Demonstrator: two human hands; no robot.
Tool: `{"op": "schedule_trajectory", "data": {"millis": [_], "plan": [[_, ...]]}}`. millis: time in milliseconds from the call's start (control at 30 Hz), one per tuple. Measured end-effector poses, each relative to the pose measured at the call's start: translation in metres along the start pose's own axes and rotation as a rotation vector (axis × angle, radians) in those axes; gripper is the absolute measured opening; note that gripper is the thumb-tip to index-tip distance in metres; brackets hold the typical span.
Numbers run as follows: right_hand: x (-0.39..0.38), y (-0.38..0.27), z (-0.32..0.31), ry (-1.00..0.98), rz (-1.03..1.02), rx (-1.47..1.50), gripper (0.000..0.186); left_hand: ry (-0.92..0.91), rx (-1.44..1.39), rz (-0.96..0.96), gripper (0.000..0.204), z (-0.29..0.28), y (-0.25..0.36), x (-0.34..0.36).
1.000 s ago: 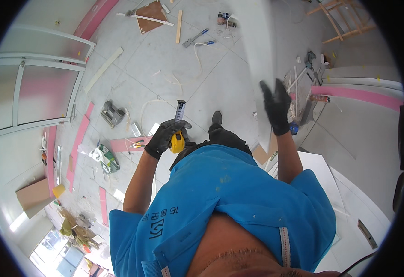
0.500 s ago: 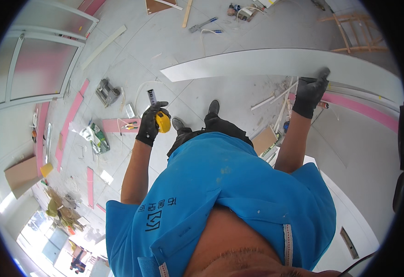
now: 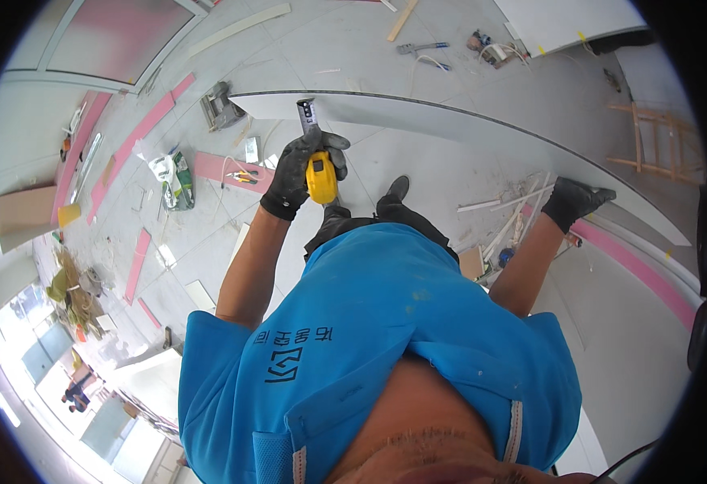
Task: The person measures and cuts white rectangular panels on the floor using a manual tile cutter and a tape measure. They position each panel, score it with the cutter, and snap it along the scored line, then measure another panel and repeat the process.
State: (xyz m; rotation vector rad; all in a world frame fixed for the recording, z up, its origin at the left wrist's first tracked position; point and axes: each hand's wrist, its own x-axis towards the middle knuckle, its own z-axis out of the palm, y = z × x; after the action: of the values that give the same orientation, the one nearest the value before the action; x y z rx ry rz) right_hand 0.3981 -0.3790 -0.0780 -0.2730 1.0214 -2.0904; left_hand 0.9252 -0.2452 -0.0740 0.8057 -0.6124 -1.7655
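Both my hands wear black gloves. My left hand (image 3: 293, 173) grips a yellow tape measure (image 3: 321, 176), a short length of its blade (image 3: 307, 114) pointing up over the panel's edge near its left end; whether the blade touches it I cannot tell. A long, narrow white panel (image 3: 450, 123) lies crosswise before me, sloping down to the right. My right hand (image 3: 579, 198) is closed on the panel's lower edge toward its right end, some fingers hidden.
Pink strips (image 3: 140, 262), offcuts, a green-and-white bag (image 3: 174, 181), a nail gun (image 3: 220, 109) and other tools (image 3: 491, 48) litter the floor. A wooden frame (image 3: 652, 141) is at right, a glazed door (image 3: 111, 40) upper left. People (image 3: 77, 394) are far off at lower left.
The panel has turned from upright to crosswise. My right hand has shifted rightward and, latterly, down. My left hand with the tape has risen to the panel's left end.
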Motion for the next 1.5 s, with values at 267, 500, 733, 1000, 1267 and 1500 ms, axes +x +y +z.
{"op": "schedule_trajectory", "data": {"millis": [267, 500, 733, 1000, 1267, 1500], "plan": [[0.001, 0.005, -0.005, 0.077, -0.016, -0.036, 0.068, -0.013, 0.062, 0.078, 0.053, 0.002, 0.006, -0.016], [0.011, 0.01, -0.015, 0.016, -0.036, -0.069, 0.063, -0.002, 0.084, 0.055, 0.052, 0.006, 0.007, -0.021], [0.019, 0.004, 0.0, 0.035, 0.079, 0.226, 0.058, -0.082, -0.296, -0.033, 0.049, 0.021, 0.001, -0.037], [0.042, 0.001, -0.009, -0.053, 0.227, 0.389, 0.056, -0.095, -0.504, -0.111, 0.054, 0.027, 0.001, -0.041], [0.063, -0.01, -0.009, -0.132, 0.302, 0.539, 0.036, -0.196, -0.491, -0.129, 0.067, 0.038, 0.012, -0.05], [0.051, -0.01, 0.0, -0.098, 0.325, 0.56, 0.037, -0.162, -0.523, -0.178, 0.069, 0.038, 0.016, -0.056]]}}
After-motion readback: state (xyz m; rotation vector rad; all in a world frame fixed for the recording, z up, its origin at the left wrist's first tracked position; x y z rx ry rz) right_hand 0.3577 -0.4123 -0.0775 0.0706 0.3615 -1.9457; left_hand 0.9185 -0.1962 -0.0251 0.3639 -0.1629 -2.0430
